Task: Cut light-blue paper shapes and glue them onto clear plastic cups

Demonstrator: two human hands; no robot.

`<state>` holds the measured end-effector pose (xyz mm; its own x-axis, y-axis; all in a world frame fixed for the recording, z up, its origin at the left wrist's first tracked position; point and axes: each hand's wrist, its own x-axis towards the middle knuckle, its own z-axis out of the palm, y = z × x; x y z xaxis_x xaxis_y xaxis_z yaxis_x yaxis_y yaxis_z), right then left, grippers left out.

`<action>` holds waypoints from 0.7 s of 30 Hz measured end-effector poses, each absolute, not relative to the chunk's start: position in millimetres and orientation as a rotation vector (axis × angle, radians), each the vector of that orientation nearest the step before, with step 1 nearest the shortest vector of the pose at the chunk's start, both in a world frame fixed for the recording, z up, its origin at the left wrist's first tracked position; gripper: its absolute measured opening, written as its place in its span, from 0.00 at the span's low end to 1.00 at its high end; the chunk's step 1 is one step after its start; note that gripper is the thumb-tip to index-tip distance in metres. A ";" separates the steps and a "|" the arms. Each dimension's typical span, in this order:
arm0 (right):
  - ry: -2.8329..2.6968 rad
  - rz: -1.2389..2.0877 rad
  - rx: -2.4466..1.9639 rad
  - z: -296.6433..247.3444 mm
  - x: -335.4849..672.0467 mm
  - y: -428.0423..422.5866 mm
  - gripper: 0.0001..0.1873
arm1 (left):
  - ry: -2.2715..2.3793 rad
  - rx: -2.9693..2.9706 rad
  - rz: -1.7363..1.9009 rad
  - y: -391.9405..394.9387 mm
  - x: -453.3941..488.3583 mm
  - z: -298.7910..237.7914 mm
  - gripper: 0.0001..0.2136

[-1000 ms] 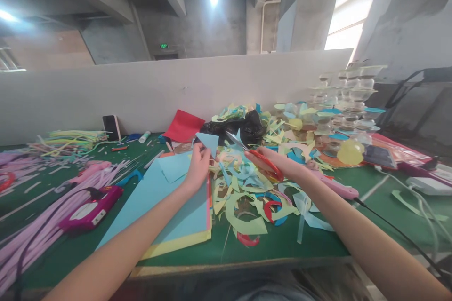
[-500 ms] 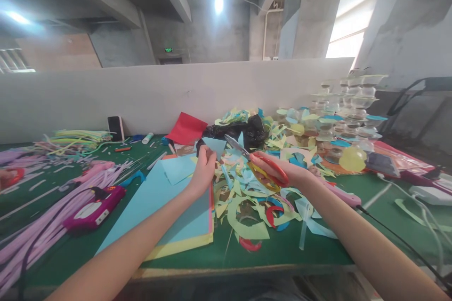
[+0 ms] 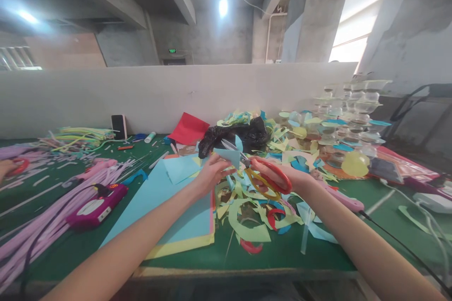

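Between the fingers of my left hand [image 3: 212, 176] is a small piece of light blue paper [image 3: 229, 155]. My right hand [image 3: 280, 176] is closed round the red and yellow handles of a pair of scissors [image 3: 270, 174]. Their metal blades, parted, meet the blue paper at its right side, where a narrow flap stands up. Below my left forearm lies a stack of coloured sheets [image 3: 165, 225], light blue on top. Paper offcuts [image 3: 250, 221] in green, blue and red are heaped under the scissors.
Behind the offcuts sits a black plastic bag [image 3: 252, 134], with a red sheet [image 3: 189, 128] beside it. Stacked clear cups [image 3: 360, 103] stand at the back right. Lilac strips [image 3: 45, 244] and a purple device [image 3: 97, 207] lie left. Another person's hand [image 3: 6, 167] shows at the left edge.
My left hand has moved slightly right and down, turning the blue paper in toward the scissors. The blades now overlap the paper's edge. The other person's hand has shifted slightly.
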<state>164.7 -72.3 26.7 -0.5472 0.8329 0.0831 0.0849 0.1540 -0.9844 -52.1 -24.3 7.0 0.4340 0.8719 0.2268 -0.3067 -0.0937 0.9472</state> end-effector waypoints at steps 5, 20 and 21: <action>-1.687 1.571 -0.794 26.2 164.4 -72.4 0.17 | 0.577 1.293 1.034 -20.1 -52.2 5.2 0.07; -1.699 1.419 -0.961 26.7 167.7 -75.0 0.18 | 0.717 1.245 1.318 -1.1 -56.8 -1.0 0.11; -1.685 1.426 -0.965 26.3 167.6 -74.7 0.19 | 0.729 1.247 1.334 -0.8 -57.6 -0.5 0.11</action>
<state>167.6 -74.7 26.3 -0.4638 0.8843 0.0543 0.0925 0.1093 -0.9897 -57.6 -0.8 -0.5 0.1724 0.9518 0.2537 -0.3005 -0.1945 0.9337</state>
